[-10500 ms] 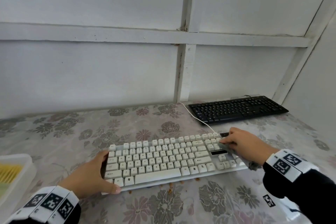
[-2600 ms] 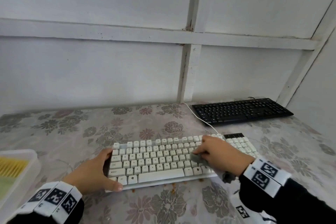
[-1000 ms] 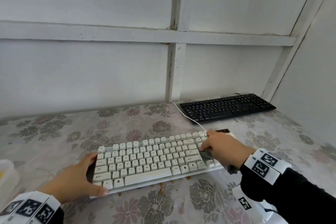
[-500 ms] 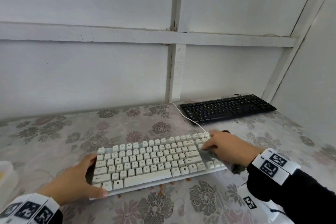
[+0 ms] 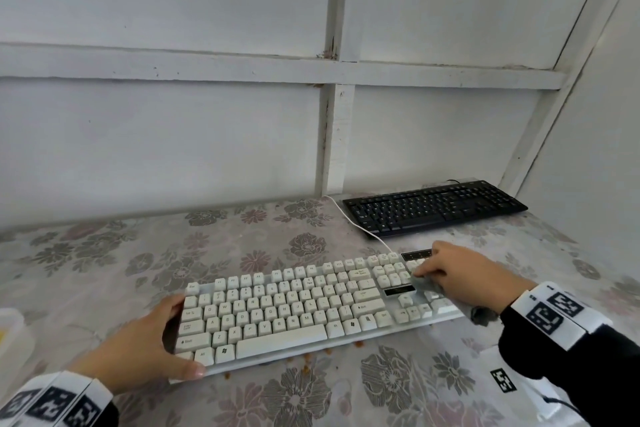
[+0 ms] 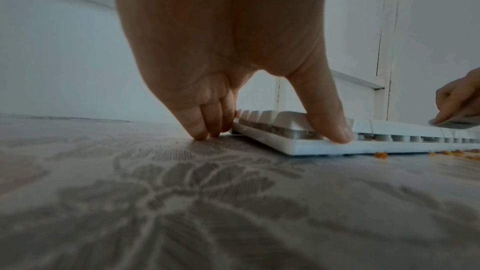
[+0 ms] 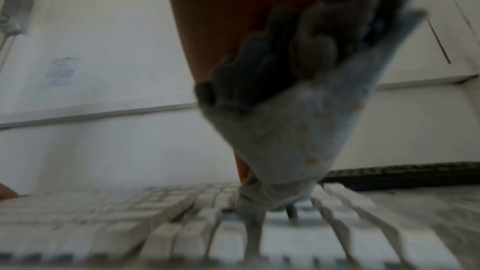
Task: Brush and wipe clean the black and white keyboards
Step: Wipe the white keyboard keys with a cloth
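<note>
The white keyboard (image 5: 294, 305) lies across the floral tablecloth in front of me. My left hand (image 5: 149, 347) holds its left end, the thumb (image 6: 335, 130) on the front corner and the fingers curled down along the side. At the number-pad end my right hand (image 5: 460, 274) grips a grey cloth (image 5: 427, 286) and presses it onto the keys. In the right wrist view the cloth (image 7: 298, 130) hangs bunched below the palm over the white keyboard (image 7: 130, 223). The black keyboard (image 5: 433, 208) sits at the back right, untouched.
Orange crumbs (image 5: 304, 362) are scattered on the cloth-covered table (image 5: 104, 253) along the white keyboard's front edge. A white cable (image 5: 360, 229) runs from that keyboard toward the wall. A pale plastic container (image 5: 10, 336) shows at the left edge. White panelled walls close off the back and right.
My right hand has slid the grey cloth rightward from the main keys to the number pad. The left hand still holds the same end.
</note>
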`<control>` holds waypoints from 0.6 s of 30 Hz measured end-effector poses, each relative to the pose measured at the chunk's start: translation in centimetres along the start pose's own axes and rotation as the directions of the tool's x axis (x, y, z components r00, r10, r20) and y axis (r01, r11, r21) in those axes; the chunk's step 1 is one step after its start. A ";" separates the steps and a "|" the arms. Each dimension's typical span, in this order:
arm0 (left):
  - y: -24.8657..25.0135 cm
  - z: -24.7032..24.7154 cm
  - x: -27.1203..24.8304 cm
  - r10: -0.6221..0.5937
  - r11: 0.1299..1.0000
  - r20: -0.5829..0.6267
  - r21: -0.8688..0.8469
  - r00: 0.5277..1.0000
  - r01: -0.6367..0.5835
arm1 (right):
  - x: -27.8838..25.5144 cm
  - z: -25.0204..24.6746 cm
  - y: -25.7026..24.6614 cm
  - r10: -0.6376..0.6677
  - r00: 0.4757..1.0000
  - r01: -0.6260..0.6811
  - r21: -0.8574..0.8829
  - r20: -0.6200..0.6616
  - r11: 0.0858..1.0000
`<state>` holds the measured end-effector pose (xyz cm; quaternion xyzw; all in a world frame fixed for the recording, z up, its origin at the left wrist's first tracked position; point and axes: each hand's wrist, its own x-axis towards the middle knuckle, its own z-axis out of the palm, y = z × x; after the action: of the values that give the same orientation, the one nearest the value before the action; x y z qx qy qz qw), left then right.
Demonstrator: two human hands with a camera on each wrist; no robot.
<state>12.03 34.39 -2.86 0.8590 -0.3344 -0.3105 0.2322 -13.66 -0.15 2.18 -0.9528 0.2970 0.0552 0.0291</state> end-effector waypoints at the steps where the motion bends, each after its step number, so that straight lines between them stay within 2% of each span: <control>1: 0.0 0.0 0.0 -0.005 1.000 0.002 0.002 1.000 0.005 | -0.3 0.2 0.1 -0.014 1.000 0.014 0.009 0.023 1.000; 15: -0.2 0.1 0.2 -0.006 1.000 -0.008 0.006 1.000 0.006 | -1.1 0.8 4.7 0.104 0.994 -0.102 0.071 -0.018 0.992; 18: -0.2 0.1 0.1 -0.015 1.000 0.001 0.019 1.000 0.015 | -0.8 0.6 4.9 0.171 0.984 -0.168 0.061 -0.055 0.984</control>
<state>12.10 34.41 -3.05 0.8635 -0.3310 -0.3093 0.2216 -17.17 -3.66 1.62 -0.9241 0.3793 0.0205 0.0420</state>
